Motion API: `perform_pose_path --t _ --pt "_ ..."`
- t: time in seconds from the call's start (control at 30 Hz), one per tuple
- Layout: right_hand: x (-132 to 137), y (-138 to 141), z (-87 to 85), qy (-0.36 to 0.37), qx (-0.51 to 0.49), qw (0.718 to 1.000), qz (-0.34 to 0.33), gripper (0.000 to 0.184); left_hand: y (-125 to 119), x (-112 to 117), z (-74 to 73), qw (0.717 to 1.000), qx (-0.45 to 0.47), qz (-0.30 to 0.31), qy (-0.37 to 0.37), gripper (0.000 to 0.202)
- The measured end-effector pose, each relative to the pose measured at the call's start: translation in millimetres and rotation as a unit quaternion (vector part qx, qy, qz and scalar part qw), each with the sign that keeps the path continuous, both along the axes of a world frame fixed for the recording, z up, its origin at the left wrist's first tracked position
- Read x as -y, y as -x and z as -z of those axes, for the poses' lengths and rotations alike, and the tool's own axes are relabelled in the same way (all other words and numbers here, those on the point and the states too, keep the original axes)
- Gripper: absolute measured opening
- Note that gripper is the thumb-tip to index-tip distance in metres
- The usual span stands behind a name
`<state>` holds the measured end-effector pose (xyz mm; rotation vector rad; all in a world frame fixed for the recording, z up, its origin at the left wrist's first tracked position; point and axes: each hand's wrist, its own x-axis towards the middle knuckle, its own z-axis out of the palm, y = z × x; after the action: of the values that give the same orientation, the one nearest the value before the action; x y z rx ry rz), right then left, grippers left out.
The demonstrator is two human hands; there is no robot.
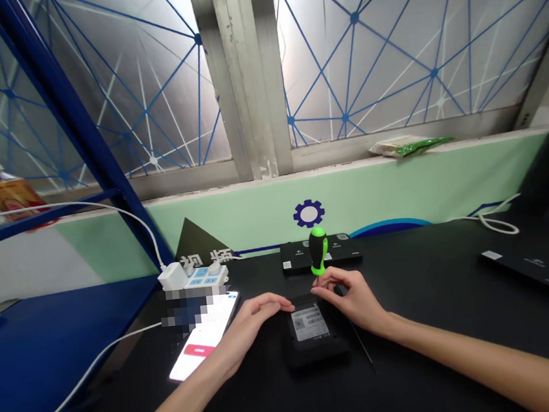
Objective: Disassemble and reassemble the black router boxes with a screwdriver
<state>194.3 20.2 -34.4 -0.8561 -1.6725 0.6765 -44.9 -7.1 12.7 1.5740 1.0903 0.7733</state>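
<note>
A small black device [312,338] with a grey label lies face down on the black table [436,320] in front of me. My left hand [247,328] rests flat against its left edge, fingers stretched out and together. My right hand [354,299] pinches the shaft of a green and black screwdriver [318,251], which stands upright with its tip on the device's far edge.
A lit phone [204,339] lies left of the device, wired to a white power strip [198,278]. Another black box [320,253] sits behind the screwdriver, a flat black device [537,265] at the right. A blue rack [49,344] stands left.
</note>
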Motion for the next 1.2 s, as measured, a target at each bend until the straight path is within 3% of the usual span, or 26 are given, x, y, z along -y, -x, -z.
perform_pose_path --t 0.43,0.8,1.2 --pt "4.8 -0.3 -6.1 -0.070 0.047 0.996 0.001 0.016 0.0 -1.0 1.9 1.000 -0.005 -0.005 -0.006 0.026" --pt "-1.1 -0.6 1.0 -0.011 -0.008 1.000 0.021 0.019 0.1 -1.3 3.3 1.000 -0.005 -0.008 -0.003 0.027" --pt "3.2 -1.0 -3.4 -0.026 0.011 1.000 0.004 0.011 2.1 -2.0 5.2 1.000 0.002 -0.015 0.005 0.025"
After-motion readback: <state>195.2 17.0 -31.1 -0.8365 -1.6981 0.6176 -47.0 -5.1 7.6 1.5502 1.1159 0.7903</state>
